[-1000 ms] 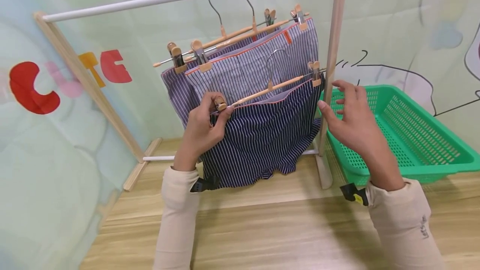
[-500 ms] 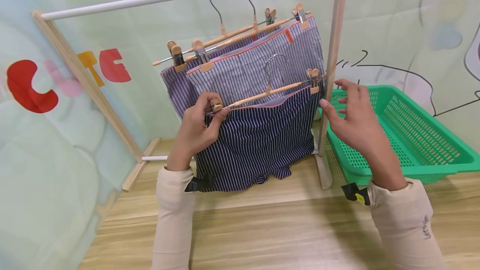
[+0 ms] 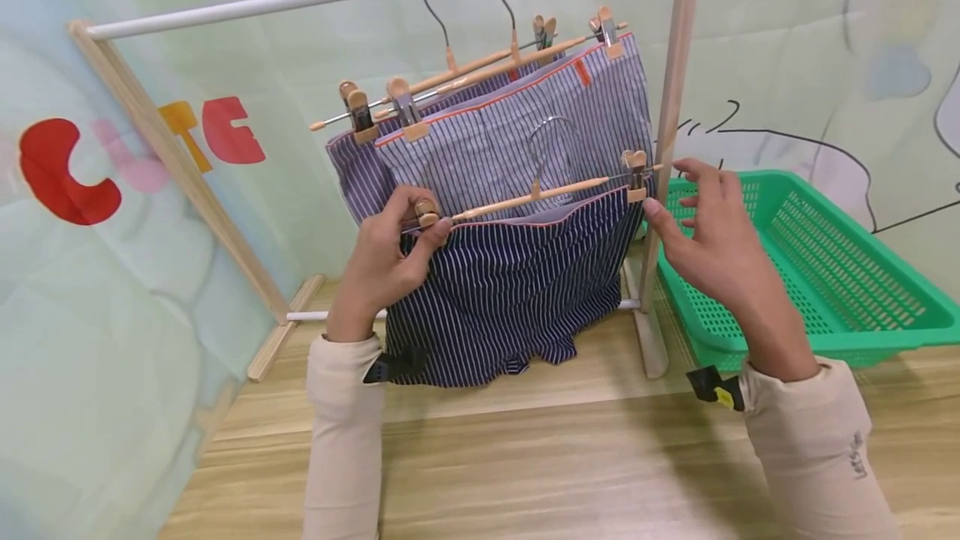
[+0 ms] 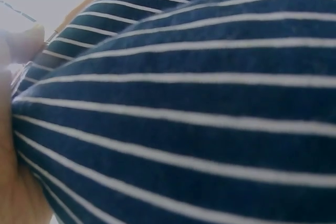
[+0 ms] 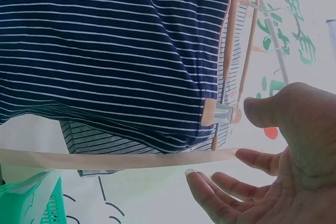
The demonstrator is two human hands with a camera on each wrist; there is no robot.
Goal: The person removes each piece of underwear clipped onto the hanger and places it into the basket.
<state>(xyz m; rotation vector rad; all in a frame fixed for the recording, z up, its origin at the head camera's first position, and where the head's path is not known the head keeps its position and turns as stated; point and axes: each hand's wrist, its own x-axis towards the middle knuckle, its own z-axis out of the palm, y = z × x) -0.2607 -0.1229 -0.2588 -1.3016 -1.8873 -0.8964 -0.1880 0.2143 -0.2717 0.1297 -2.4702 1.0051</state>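
Navy shorts with white stripes [image 3: 510, 298] hang by their waistband from a clip hanger [image 3: 540, 198] in front of the rack. My left hand [image 3: 382, 261] pinches the hanger's left end at its clip [image 3: 427, 212]; in the left wrist view the striped cloth [image 4: 184, 103] covers most of the picture. My right hand [image 3: 708, 240] is beside the hanger's right clip [image 3: 636, 177], fingers spread and apart from it. The right wrist view shows that clip [image 5: 218, 114] gripping the waistband, a gap between it and my thumb [image 5: 262, 109].
A small rack with a white rail [image 3: 300, 0] bears two more clip hangers, with light striped shorts [image 3: 480, 148] and purple striped shorts [image 3: 360, 177] behind. To the right of the rack's post [image 3: 671, 90] stands a green basket [image 3: 847, 340] on the wooden table [image 3: 562, 457].
My left hand has moved left and slightly down with the hanger and navy shorts. The hanger's right clip has sunk a little. My right hand has hardly moved.
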